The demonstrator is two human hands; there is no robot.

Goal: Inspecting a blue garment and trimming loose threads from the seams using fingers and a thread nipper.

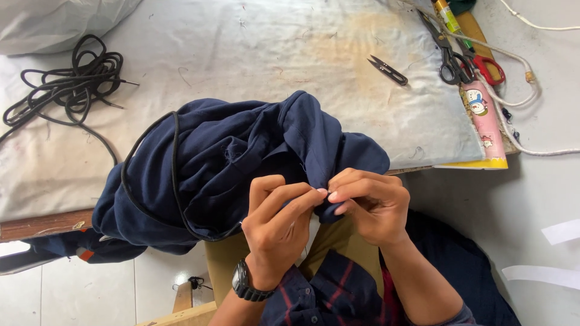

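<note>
Garment (241, 163): navy cloth, bunched at the counter (254, 48) edge and spilling into the lap, close enough to work by fingertip.
Left hand (278, 220): pinching a fold of the hem, wrist in a black watch.
Right hand (368, 205): pinching the same fold, fingertips meeting the left's.
Cord (172, 181): black, looping over the cloth.
Snips (388, 70): lying apart on the padded counter.
Scissors (450, 60): parked at the far edge.

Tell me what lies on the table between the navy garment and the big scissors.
The head view shows small black thread snips between the navy garment and the big scissors.
</note>
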